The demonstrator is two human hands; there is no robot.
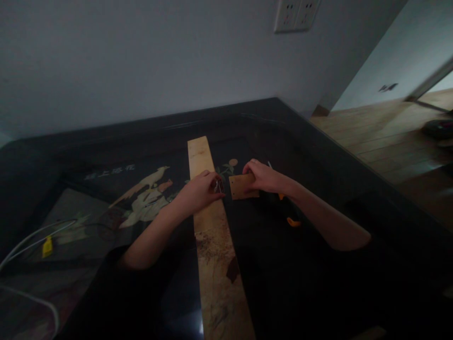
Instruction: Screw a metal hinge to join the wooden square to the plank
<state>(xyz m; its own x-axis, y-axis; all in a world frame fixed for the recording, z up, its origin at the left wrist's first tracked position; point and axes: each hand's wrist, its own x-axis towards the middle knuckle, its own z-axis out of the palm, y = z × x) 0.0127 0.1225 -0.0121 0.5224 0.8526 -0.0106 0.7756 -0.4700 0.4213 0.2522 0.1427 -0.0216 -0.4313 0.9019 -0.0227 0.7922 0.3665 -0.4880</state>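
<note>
A long wooden board (212, 219) lies lengthwise on the dark table, rough and stained on its near half. Over this board, my left hand (200, 191) pinches a small shiny piece (218, 186), metal or clear; its kind is too small to make out. To the right, my right hand (260, 177) grips a small flat wooden plate (238, 188) with little holes near its left edge. The plate is held just right of the board, apart from the left fingertips. Partly hidden under my right forearm lies a tool with a black and orange handle (293, 221), apparently a screwdriver.
The dark glossy table (247, 123) bears a painted bird picture (148, 189) and stands against a wall. A white cable (35, 232) with a yellow tag (47, 247) lies at left. Wall sockets (296, 15) are above; wooden floor (368, 137) lies to the right.
</note>
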